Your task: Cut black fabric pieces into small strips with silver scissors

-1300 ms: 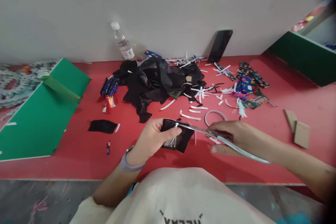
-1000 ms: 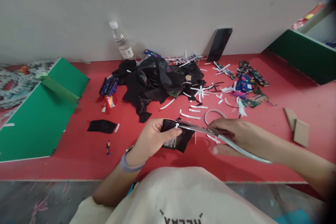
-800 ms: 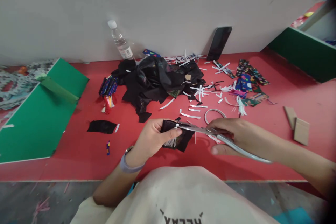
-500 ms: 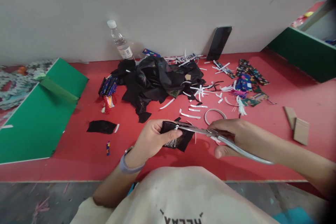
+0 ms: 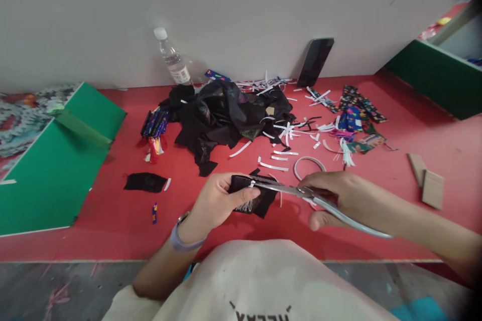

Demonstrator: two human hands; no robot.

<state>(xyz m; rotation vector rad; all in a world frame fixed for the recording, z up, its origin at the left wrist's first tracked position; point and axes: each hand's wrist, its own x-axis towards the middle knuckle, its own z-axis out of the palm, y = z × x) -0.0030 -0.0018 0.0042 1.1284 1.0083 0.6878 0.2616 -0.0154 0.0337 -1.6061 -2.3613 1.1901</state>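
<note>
Black fabric piece pinched in left hand; right hand grips one pair of scissors.

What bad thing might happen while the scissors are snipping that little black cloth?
The left hand pinches the small black fabric piece right where the scissors tips meet it, so the thumb might get nicked. The white fringe threads hang just under the blades and might get cut by mistake. The right hand works above a red table strewn with white strips, so a trimmed bit may get lost among them.
</note>
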